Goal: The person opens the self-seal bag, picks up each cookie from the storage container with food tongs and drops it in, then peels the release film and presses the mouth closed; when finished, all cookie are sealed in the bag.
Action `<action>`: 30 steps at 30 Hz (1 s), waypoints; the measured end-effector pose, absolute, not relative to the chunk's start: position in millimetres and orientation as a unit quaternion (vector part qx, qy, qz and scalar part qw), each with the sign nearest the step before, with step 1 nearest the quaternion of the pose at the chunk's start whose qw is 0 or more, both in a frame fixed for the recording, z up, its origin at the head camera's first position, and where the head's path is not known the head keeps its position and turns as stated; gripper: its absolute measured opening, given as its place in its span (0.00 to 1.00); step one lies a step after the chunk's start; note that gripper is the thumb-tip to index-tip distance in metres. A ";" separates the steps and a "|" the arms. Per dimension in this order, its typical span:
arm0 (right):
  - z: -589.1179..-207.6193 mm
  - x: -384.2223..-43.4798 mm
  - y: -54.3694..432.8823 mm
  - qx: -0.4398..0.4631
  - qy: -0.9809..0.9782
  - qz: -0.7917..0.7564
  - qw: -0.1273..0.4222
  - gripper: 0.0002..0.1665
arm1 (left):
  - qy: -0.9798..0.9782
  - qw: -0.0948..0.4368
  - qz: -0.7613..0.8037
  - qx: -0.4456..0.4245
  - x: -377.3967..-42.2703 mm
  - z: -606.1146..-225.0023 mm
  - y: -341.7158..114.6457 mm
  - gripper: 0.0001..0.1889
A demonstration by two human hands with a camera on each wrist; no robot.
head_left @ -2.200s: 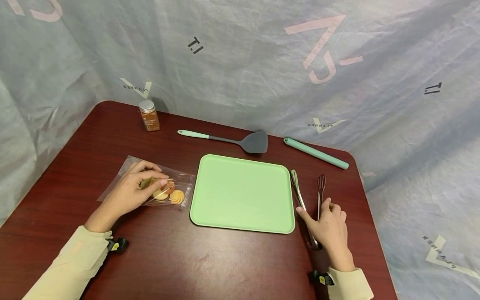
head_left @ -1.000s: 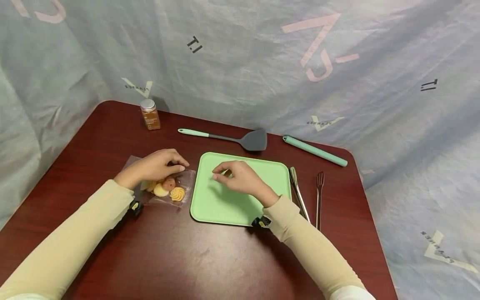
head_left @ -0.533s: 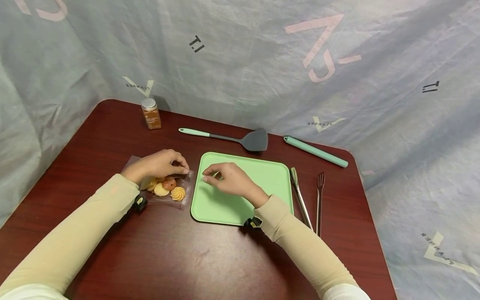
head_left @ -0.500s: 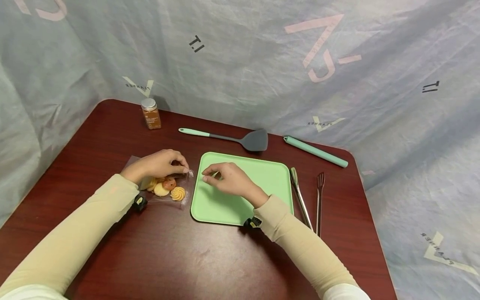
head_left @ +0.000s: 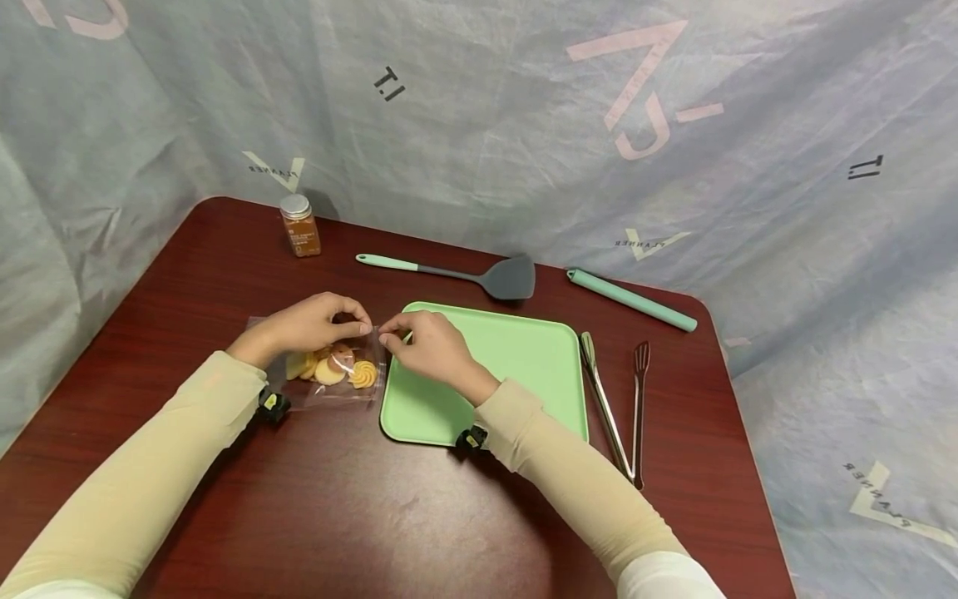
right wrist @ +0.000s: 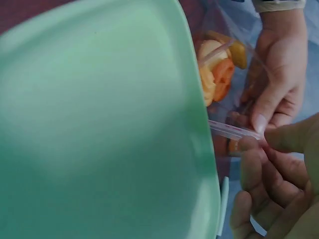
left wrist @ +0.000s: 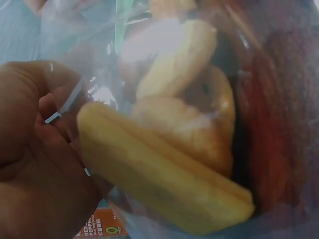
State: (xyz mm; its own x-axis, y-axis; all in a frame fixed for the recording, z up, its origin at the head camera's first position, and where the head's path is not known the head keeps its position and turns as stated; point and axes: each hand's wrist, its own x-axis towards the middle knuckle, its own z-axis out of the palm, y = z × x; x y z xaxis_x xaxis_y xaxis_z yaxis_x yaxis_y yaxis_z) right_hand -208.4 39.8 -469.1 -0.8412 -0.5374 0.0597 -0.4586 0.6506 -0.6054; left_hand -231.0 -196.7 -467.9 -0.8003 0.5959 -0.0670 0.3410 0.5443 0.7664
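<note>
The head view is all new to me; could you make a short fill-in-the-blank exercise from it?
1. The tray is light ____ in colour.
2. Of the tray and the clear bag, the right hand pinches the ____.
3. Left or right: in the head view, the spatula blade points ____.
4. Upright or lying down: the spice jar is ____.

Missing words: green; clear bag; right; upright.
</note>
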 end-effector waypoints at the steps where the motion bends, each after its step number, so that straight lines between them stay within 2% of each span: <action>1: -470.1 -209.1 37.3 -0.268 0.910 -0.310 0.060 0.10 | 0.862 0.162 0.395 0.272 -230.8 -467.9 -196.7 0.08; 20: -474.0 -211.8 17.4 -0.254 0.933 -0.253 0.010 0.11 | 0.845 0.150 0.423 0.291 -228.1 -465.6 -198.6 0.07; 26: -476.7 -212.2 15.2 -0.259 0.936 -0.240 -0.004 0.07 | 0.847 0.155 0.413 0.296 -227.0 -464.5 -199.6 0.05; 30: -477.4 -210.8 16.1 -0.260 0.933 -0.248 0.010 0.04 | 0.852 0.163 0.400 0.295 -225.8 -464.8 -200.8 0.05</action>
